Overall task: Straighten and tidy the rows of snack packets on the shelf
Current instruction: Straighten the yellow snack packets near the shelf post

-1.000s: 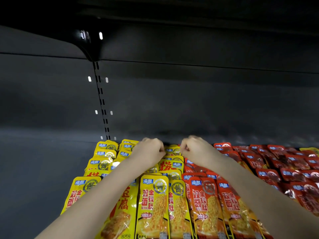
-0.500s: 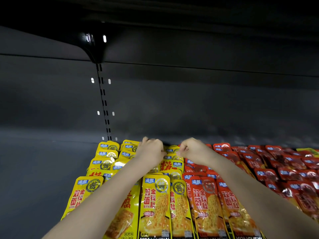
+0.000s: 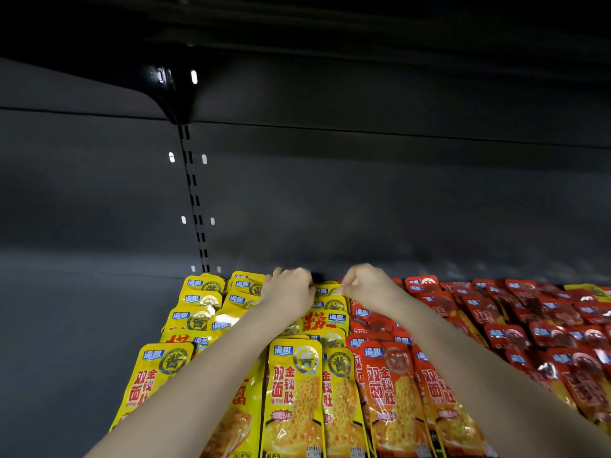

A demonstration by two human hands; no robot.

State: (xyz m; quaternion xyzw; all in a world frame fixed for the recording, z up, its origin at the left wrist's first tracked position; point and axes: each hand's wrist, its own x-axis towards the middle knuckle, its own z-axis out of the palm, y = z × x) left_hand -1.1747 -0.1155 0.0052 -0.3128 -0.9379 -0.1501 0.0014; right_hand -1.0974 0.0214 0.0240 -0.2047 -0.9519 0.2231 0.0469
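Observation:
Rows of yellow snack packets point(image 3: 296, 391) lie overlapped on the left half of the shelf, and rows of red packets point(image 3: 396, 395) continue to the right. Both my arms reach to the back of the yellow rows. My left hand point(image 3: 289, 292) and my right hand point(image 3: 367, 287) have curled fingers and pinch the two top corners of a yellow packet at the back point(image 3: 329, 290). That packet is mostly hidden between my hands.
The dark back wall point(image 3: 363, 209) stands just behind my hands, with a slotted upright point(image 3: 195, 200) at the left. A dark upper shelf point(image 3: 297, 34) hangs overhead. Left of the yellow rows is bare dark shelf floor point(image 3: 72, 342). Smaller red packets point(image 3: 545, 325) fill the right.
Both hands have crept slightly further towards the back wall and a little apart, still holding the back yellow packet. The packets in front have not moved.

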